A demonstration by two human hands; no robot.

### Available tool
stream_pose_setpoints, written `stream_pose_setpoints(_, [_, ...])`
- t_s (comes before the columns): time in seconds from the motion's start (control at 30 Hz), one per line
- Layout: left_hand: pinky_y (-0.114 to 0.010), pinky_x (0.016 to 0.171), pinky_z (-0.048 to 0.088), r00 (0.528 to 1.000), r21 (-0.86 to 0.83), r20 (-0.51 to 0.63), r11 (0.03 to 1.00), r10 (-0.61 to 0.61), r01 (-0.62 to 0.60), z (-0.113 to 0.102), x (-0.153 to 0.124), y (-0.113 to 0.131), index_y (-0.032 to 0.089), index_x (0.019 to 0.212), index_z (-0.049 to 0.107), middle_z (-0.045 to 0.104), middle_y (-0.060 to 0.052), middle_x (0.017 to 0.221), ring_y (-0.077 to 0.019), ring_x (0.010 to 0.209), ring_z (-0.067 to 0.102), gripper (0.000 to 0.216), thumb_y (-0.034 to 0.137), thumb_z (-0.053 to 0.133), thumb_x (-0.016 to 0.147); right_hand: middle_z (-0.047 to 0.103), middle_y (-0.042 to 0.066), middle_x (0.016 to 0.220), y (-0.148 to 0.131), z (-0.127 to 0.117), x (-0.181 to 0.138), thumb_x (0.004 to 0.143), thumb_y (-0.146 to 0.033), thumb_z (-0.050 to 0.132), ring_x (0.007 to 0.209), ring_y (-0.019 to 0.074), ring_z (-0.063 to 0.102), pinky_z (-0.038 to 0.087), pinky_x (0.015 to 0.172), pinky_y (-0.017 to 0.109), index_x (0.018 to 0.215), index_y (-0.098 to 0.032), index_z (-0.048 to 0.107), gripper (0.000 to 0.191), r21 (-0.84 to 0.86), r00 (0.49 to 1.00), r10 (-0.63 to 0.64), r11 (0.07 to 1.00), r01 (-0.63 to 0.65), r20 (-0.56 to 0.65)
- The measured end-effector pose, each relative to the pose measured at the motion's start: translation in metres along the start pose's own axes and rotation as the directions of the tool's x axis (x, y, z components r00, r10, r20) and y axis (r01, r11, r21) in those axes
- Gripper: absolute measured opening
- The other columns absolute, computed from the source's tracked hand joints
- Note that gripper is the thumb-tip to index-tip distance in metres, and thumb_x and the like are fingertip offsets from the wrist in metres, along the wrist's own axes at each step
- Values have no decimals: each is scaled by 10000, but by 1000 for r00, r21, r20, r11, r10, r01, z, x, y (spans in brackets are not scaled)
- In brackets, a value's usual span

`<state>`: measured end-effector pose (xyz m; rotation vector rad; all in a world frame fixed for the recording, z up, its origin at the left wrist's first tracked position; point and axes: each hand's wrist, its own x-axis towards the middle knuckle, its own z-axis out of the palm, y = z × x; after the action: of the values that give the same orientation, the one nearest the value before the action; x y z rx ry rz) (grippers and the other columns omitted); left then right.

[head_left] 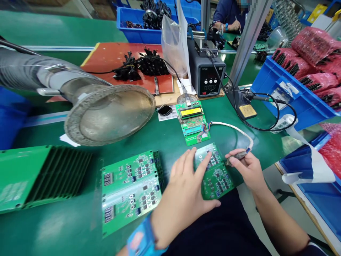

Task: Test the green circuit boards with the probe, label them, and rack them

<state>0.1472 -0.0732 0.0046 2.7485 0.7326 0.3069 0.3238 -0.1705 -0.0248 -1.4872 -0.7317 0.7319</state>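
Note:
My left hand is spread over a green circuit board, with the index finger lying on it and the thumb out near its lower edge. My right hand pinches a grey probe, its tip at the board's right edge; I cannot tell whether it touches. A white cable runs from the probe to a green tester board with a lit yellow display and a teal socket. Left of my left hand lies a stack of double circuit boards with small digit displays.
A fume duct hood hangs at left, above a pile of green boards. Behind are a soldering station and a soldering iron in its stand. A blue bin holds pink-wrapped packs. Another person works across the bench.

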Motion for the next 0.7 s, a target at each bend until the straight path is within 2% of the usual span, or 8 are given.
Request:
stream_pose_setpoints(0.13, [-623,950,390,995,116,-95,993,45,-34,-32,-28,-52,255,1446,262,339,-190,1427,-472,1242,392,1139,525,820,489,715,34,832,2,9,20,752,-294,680,757,159,647,518,713,294,880,-202,638,163,40,999,-9,999,11,-51])
stream_pose_setpoints(0.2, [-644,943,382,991,135,-134,991,23,-5,-41,-44,-87,283,1468,199,335,-158,1441,-465,1238,406,1068,628,716,599,712,32,829,8,12,29,746,-291,682,762,159,646,512,726,297,877,-200,641,165,30,1000,-7,1000,8,-30])
stream_pose_setpoints(0.3, [-630,952,386,996,115,-66,991,-54,62,-43,-66,-133,314,1470,203,300,-113,1485,-445,1258,407,962,743,559,687,706,33,839,19,16,36,757,-287,674,785,160,640,503,747,302,890,-199,641,163,9,999,-36,999,37,-26])
stream_pose_setpoints(0.4, [-664,967,347,999,98,-16,994,-48,49,-41,-78,-149,379,1460,201,176,-45,1561,-475,1324,304,948,819,476,667,700,35,850,28,18,37,769,-281,661,795,158,639,504,738,297,888,-199,630,148,24,994,-75,997,77,-79])
stream_pose_setpoints(0.47, [-702,1009,244,995,128,-93,990,-43,54,-41,-74,-136,392,1464,171,41,-10,1585,-483,1370,159,918,832,405,693,699,36,861,30,18,37,775,-277,652,778,152,639,509,711,288,887,-198,619,140,33,988,-97,994,102,-123])
stream_pose_setpoints(0.53, [-706,1037,170,980,138,-199,989,-24,53,-38,-60,-106,368,1475,138,-18,-18,1584,-460,1392,60,891,805,379,737,699,37,866,30,18,36,778,-277,648,736,141,632,511,669,274,892,-198,612,143,27,981,-114,992,119,-156])
stream_pose_setpoints(0.63, [-683,1057,168,986,70,-138,994,91,-82,-20,-26,-47,240,1492,121,-18,-156,1569,-462,1392,44,1076,750,580,663,700,35,856,28,19,37,775,-287,651,670,124,614,506,598,252,901,-197,604,162,20,977,-111,993,117,-183])
stream_pose_setpoints(0.7, [-668,1061,186,992,13,-33,993,118,-118,1,-1,-13,113,1458,234,115,-274,1529,-478,1384,46,1233,786,656,515,697,30,844,27,20,37,767,-298,659,630,114,601,502,561,241,898,-196,602,175,22,977,-93,995,99,-190])
